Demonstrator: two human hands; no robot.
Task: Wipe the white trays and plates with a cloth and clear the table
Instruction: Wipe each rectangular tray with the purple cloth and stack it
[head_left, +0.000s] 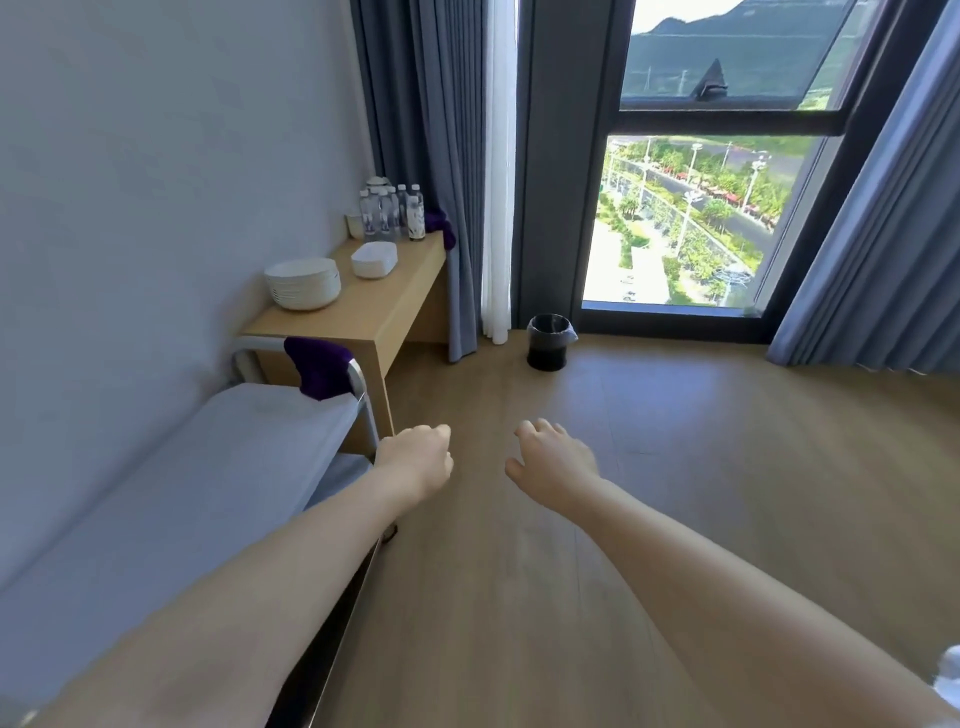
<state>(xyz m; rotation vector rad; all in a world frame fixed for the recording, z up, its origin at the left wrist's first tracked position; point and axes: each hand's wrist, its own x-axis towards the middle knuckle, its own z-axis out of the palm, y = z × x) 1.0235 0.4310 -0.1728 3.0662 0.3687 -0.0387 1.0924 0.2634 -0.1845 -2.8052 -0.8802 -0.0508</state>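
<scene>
White plates (303, 283) in a stack and white trays (374, 260) beside them sit on the wooden table (363, 312) against the wall, a purple cloth (318, 366) draped over the bed rail (358, 374) nearby, while the left hand (415, 457) is curled, gripping nothing, and the right hand (550, 460) hangs loosely curled and empty above the floor.

Both bare arms reach forward, left hand (415, 454) loosely fisted, right hand (550, 460) with fingers relaxed.
</scene>
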